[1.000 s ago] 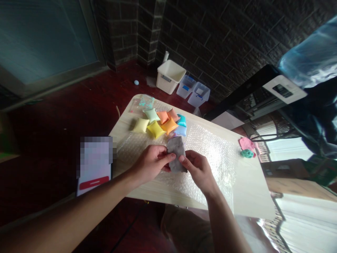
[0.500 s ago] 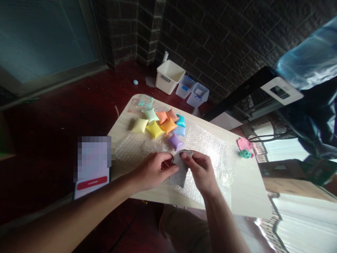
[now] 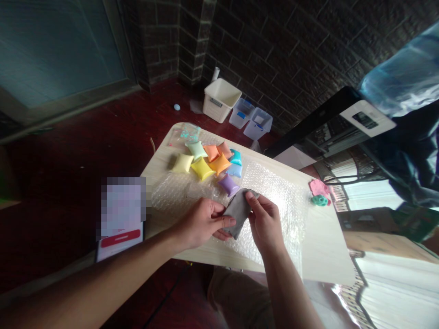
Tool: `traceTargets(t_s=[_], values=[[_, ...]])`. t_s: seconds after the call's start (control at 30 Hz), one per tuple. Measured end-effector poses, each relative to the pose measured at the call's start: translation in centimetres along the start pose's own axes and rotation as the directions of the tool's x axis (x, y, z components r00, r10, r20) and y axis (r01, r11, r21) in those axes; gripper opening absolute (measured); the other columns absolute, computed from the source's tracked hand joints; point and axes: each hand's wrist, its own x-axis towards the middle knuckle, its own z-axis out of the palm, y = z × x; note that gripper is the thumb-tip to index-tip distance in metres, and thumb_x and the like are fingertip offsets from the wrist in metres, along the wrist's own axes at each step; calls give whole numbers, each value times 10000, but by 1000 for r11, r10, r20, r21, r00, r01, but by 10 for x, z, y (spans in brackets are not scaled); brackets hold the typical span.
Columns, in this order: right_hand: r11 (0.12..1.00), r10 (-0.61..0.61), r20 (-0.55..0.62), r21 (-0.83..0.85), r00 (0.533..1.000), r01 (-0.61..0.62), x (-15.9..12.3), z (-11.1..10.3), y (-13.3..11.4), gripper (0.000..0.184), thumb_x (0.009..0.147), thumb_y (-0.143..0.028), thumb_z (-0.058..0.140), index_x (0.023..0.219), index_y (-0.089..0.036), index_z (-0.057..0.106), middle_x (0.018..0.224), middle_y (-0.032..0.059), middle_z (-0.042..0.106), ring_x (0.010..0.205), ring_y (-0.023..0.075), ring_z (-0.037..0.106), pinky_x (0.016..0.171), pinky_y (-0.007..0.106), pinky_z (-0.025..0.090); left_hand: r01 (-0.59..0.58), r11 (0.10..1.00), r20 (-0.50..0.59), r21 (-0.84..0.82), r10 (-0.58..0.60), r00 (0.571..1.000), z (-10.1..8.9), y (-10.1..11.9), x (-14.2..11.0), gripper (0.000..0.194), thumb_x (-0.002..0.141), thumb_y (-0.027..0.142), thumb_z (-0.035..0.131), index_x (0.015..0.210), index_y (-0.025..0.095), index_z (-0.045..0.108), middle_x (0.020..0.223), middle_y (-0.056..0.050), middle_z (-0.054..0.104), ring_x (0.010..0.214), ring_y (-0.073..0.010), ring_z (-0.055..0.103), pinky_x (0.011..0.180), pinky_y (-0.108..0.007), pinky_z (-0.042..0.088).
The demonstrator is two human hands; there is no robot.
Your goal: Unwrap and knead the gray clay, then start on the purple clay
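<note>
Above the bubble wrap [image 3: 284, 205] on the pale surface [image 3: 327, 249], a flat grey piece [image 3: 238, 212] is held between the two hands. To the right of the left hand [image 3: 200, 226] and to the left of the right hand [image 3: 265, 224] it is placed, and neither hand can be called nearer, since it is touched by both. Its long axis is slanted, from the far end beside the right thumb to the near end beside the left fingers. By the left hand, the lower left edge is gripped, with the thumb laid on top and fingers beneath. By the right hand, the far right corner is pinched under the thumb; its other fingers are curled, and their contact cannot be told. Just beyond the piece, a purple packet [image 3: 228, 184] is seen.
</note>
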Motion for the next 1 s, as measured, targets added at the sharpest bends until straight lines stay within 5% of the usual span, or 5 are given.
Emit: traceTargets(t_s=[0.13, 0.3, 0.8, 0.9, 1.0], values=[[998, 57, 12, -13, 998, -57, -1, 1, -5, 325, 799, -487, 892, 944, -202, 834, 740, 20, 669, 670, 164, 560, 594, 287, 448, 38, 998, 21, 49, -39, 999, 0, 0, -3, 361, 728, 461, 922, 786, 143, 762, 739, -36, 761, 693, -196, 764, 696, -325, 639], [996, 50, -28, -73, 998, -52, 0, -4, 1, 275, 759, -435, 941, 790, -196, 809, 646, -6, 639, 579, 132, 502, 539, 280, 383, -34, 993, 57, 112, 27, 998, 2, -5, -5, 329, 769, 423, 895, 817, 138, 737, 769, -28, 735, 743, -179, 727, 705, -299, 607], [993, -74, -165, -106, 983, 57, 0, 1, 4, 314, 826, -497, 873, 920, -208, 792, 732, 19, 708, 625, 178, 589, 588, 316, 440, 94, 989, 45, -112, -90, 995, 15, -7, -8, 494, 664, 447, 980, 856, 123, 661, 756, -44, 748, 713, -181, 758, 719, -326, 640], [996, -78, -134, -50, 988, 72, -1, 5, 2, 407, 837, -522, 857, 1096, -217, 783, 847, 49, 754, 719, 208, 657, 658, 341, 510, 57, 993, 24, -107, -55, 998, 13, -8, -6, 505, 629, 467, 996, 812, 103, 697, 746, -63, 750, 689, -190, 755, 689, -328, 641], [999, -50, 0, -22, 999, 50, -2, 8, 2, 360, 853, -509, 848, 1054, -216, 790, 913, 66, 773, 796, 231, 687, 730, 369, 551, 17, 991, -18, -130, -19, 1000, 9, -5, -3, 486, 652, 462, 987, 860, 99, 738, 796, -87, 774, 728, -212, 773, 714, -346, 648]])
